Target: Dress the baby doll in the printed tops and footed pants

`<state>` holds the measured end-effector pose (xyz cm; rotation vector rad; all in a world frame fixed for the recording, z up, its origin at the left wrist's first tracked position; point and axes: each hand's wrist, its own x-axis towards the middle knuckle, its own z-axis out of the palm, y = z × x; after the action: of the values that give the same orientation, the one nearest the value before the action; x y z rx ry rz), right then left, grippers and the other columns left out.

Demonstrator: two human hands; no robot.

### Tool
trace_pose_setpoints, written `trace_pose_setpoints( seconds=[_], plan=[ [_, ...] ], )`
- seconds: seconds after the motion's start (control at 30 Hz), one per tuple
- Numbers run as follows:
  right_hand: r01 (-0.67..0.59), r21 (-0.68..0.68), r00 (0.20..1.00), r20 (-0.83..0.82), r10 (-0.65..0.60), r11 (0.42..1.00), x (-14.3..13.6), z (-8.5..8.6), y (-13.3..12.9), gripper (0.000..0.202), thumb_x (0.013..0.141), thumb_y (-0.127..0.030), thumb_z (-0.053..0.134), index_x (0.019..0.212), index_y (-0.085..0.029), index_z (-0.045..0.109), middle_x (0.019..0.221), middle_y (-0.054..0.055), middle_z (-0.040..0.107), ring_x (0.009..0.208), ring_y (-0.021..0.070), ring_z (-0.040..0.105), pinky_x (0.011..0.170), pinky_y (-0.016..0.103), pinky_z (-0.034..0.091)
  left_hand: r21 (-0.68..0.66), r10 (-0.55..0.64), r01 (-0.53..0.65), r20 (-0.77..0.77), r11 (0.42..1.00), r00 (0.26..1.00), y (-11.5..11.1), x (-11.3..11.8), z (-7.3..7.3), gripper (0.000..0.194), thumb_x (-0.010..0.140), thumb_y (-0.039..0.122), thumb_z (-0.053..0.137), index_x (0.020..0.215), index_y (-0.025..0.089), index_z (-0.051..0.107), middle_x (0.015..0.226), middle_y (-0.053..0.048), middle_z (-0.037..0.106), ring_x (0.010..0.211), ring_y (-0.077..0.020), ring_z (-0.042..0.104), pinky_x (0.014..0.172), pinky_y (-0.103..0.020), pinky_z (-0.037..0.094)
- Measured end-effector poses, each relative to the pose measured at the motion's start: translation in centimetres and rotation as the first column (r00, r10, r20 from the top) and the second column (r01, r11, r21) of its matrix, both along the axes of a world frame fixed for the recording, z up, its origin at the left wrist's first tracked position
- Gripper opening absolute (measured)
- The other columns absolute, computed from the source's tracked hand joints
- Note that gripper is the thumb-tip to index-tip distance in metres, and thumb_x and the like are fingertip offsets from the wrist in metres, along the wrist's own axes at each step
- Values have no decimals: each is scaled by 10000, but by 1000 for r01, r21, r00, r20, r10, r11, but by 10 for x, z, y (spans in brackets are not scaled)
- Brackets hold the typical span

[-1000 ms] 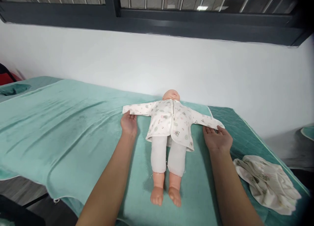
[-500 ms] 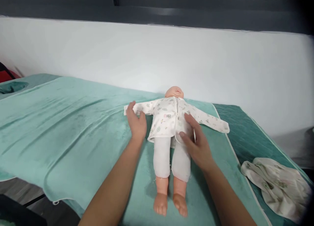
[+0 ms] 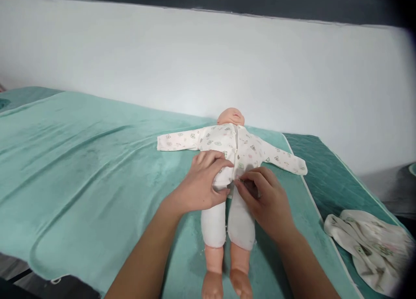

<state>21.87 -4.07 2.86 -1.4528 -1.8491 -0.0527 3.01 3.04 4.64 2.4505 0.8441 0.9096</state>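
Note:
A baby doll (image 3: 212, 260) lies on its back with its feet towards me, wearing a white printed baby jacket (image 3: 216, 136) with both sleeves spread out. White padding covers its legs down to the shins. My left hand (image 3: 203, 182) lies over one lower front of the jacket, fingers curled on the cloth and thumb at the hem. Fingertips of my right hand (image 3: 268, 199) pinch the other front edge near the hem. Along the chest the two fronts lie side by side with a narrow gap between them. The fingers partly hide the lower opening.
A light green cloth (image 3: 97, 182) with some creases covers the surface under the doll. To the right is a darker green cover (image 3: 318, 169), with a crumpled white printed cloth (image 3: 370, 247) on it. Behind the doll's head rises a white wall (image 3: 195, 60).
Both hands have come in to the jacket's lower front; before, they hovered apart beside it with fingers spread. The right fingers have closed on the edge. The view has tilted down slightly.

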Motion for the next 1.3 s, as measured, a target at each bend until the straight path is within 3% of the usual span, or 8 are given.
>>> trace_pose_setpoints(
  seconds=[0.2, 0.33, 0.53, 0.67, 0.83, 0.93, 1.1, 1.3],
  plan=[
    [-33, -36, 998, -50, 31, 999, 4, 2, -1, 69, 927, -286, 588, 941, -225, 618, 866, 39, 606, 783, 174, 556, 700, 323, 445, 36, 66, -68, 57, 997, 996, 0, 5, -3, 257, 782, 162, 611, 1020, 256, 632, 1140, -68, 599, 1110, -270, 503, 986, -445, 368],
    [-114, -104, 992, 40, 118, 988, 8, 4, -2, 175, 882, -358, 653, 1005, -236, 630, 945, 58, 622, 868, 215, 554, 744, 354, 444, -125, 137, -97, 364, 987, 921, 6, 3, -4, 70, 846, 215, 617, 867, 244, 678, 994, -59, 656, 1013, -251, 547, 961, -399, 388],
    [-56, -121, 946, -323, 14, 991, 8, 1, -5, 100, 905, -325, 619, 878, -229, 618, 793, 3, 602, 698, 142, 514, 650, 292, 411, -580, 594, -147, 739, 801, 319, 20, -8, -14, 70, 863, 282, 633, 850, 213, 631, 857, -1, 596, 811, -136, 547, 749, -234, 438],
    [81, -90, 609, -784, -121, 993, 14, -4, 0, 151, 862, -367, 669, 855, -224, 618, 718, -34, 543, 636, 101, 476, 567, 226, 386, -726, 723, -33, 679, 687, 123, 20, -21, -27, 114, 824, 269, 672, 907, 225, 609, 844, 19, 590, 732, -100, 544, 635, -194, 434],
    [213, -9, 117, -992, -35, 977, 36, -11, 3, 179, 736, -285, 768, 837, -207, 643, 746, -55, 560, 627, 64, 496, 542, 173, 411, -732, 736, -78, 672, 677, 78, 8, -35, -42, 208, 815, 226, 678, 994, 258, 577, 794, 41, 536, 704, -83, 525, 648, -188, 469],
    [211, -2, -50, -999, 9, 977, 51, -18, -5, 238, 680, -237, 770, 886, -193, 661, 840, -35, 639, 720, 90, 589, 595, 196, 480, -683, 692, -120, 720, 720, 50, 3, -40, -47, 222, 823, 226, 671, 1011, 255, 558, 767, 53, 473, 654, -63, 468, 615, -163, 439],
    [208, 7, -154, -987, 40, 978, 66, -30, -27, 256, 677, -209, 736, 919, -199, 655, 767, -47, 643, 689, 99, 605, 589, 213, 490, -659, 675, -196, 737, 726, 24, 1, -42, -53, 272, 812, 249, 665, 1048, 219, 532, 815, 49, 464, 653, -59, 457, 601, -185, 398],
    [264, 23, -69, -997, 42, 964, 63, -38, -43, 222, 672, -229, 737, 880, -193, 667, 733, -49, 605, 644, 85, 561, 563, 200, 457, -627, 712, -379, 689, 680, 138, -6, -42, -54, 273, 841, 240, 594, 1103, 214, 518, 950, 6, 506, 797, -92, 517, 704, -230, 428]
  ],
)
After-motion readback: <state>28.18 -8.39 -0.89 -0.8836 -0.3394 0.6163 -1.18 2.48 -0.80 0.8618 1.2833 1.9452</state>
